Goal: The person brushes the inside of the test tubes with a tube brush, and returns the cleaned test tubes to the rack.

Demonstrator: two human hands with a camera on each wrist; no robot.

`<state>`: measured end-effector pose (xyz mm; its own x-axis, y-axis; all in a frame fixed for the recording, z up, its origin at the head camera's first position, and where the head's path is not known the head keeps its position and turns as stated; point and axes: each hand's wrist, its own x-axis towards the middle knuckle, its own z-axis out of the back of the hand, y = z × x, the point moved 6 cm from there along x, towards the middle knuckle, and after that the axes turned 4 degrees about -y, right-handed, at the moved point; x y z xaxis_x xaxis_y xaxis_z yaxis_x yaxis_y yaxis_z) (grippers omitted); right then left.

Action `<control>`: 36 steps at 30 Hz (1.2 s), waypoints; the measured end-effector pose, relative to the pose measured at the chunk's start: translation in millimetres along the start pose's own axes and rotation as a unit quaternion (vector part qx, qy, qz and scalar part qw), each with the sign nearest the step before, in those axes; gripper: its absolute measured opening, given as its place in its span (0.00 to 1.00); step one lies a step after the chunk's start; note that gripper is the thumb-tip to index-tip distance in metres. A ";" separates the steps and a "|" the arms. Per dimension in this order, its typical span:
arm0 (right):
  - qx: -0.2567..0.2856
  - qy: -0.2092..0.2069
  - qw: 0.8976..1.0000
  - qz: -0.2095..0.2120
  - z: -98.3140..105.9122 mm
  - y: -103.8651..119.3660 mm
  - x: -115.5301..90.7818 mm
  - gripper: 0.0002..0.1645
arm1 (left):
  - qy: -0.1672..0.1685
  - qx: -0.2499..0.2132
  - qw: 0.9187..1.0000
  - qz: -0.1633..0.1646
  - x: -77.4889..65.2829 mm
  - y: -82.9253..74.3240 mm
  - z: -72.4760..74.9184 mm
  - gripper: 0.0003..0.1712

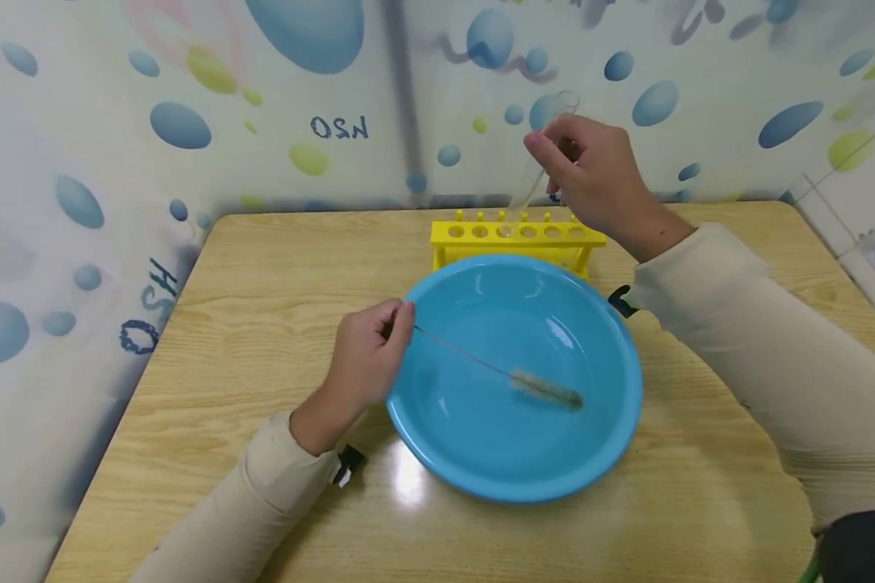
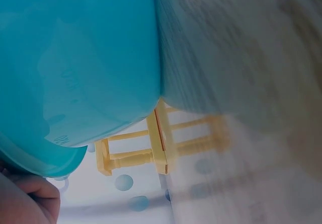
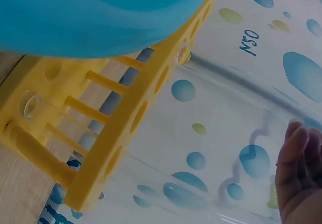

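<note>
My left hand (image 1: 368, 352) pinches the wire handle of a test tube brush (image 1: 543, 389). It hovers at the left rim of a blue basin (image 1: 510, 488), and the bristled end hangs over the basin's inside. Behind the basin, my right hand (image 1: 591, 174) holds a clear glass test tube (image 1: 527, 194) at a slant between thumb and fingers. The tube's lower end is at a middle hole of a yellow test tube rack (image 1: 443, 233). In the right wrist view, the fingertips (image 3: 297, 136) meet the held tube (image 3: 241, 90) near its upper part.
Another clear test tube (image 3: 31, 104) stands in the rack's end hole. The basin sits directly in front of the rack on the wooden table (image 1: 262, 300). A bubble-patterned wall covering (image 1: 379, 162) rises right behind the rack. A dark object (image 1: 864, 546) lies at the lower right corner.
</note>
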<state>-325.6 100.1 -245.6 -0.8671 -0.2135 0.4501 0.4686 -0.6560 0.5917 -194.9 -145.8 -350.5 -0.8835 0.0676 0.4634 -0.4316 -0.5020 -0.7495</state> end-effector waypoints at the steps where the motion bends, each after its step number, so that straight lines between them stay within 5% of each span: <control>1: -0.002 0.010 1.000 -0.014 -1.9 -1.5 0.6 0.25 | 0.000 0.001 1.000 0.000 0.3 -0.2 -0.3 0.23; 13: -0.048 0.186 0.975 -0.115 -36.5 -21.7 0.4 0.32 | 0.001 0.008 1.000 -0.002 2.5 -0.7 -3.3 0.23; 29: -0.052 0.259 0.953 -0.152 -49.7 -33.4 -5.2 0.33 | 0.007 0.005 1.000 0.002 4.6 4.5 -4.1 0.23; 36: -0.076 0.254 0.955 -0.135 -30.3 -27.1 -39.9 0.31 | 0.043 -0.007 0.998 0.046 1.7 13.0 4.4 0.22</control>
<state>-308.8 104.5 -299.8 -0.9409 -0.3204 -0.1103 0.2206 -0.8263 0.5182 -201.2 -156.0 -357.3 -0.9320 0.0962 0.3496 -0.3492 -0.4970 -0.7944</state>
